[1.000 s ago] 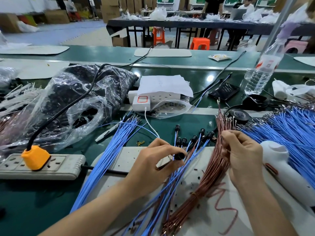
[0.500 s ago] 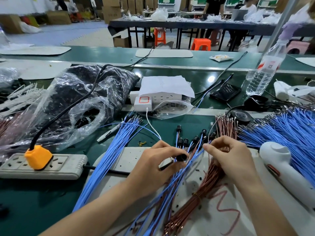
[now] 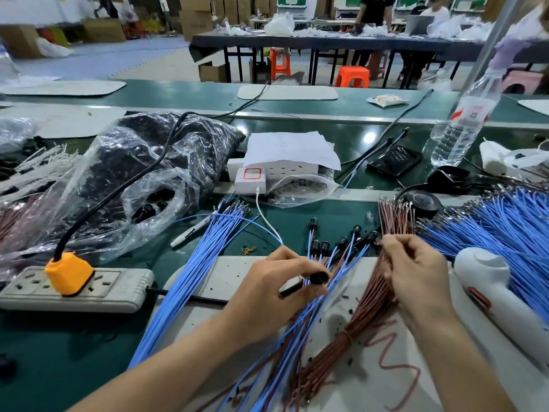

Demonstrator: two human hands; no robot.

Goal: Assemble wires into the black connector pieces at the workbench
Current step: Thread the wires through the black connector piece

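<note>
- Our left hand (image 3: 276, 289) is pinched around a small black cylindrical connector piece (image 3: 318, 277), held above the pale grey work mat (image 3: 225, 275).
- Our right hand (image 3: 416, 272) is closed, fingertips on the bundle of thin brown wires (image 3: 365, 310) lying across the mat.
- Loose blue wires (image 3: 190, 269) fan over the green workbench (image 3: 59, 346), beside a grey power strip (image 3: 98, 289).
- Behind stand orange plastic stools (image 3: 352, 76) and stacked cardboard boxes (image 3: 196, 16).

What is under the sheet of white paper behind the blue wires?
The white paper lies on a white power strip, with an adapter sticking out in front. The strip's covered top cannot be seen.
</note>
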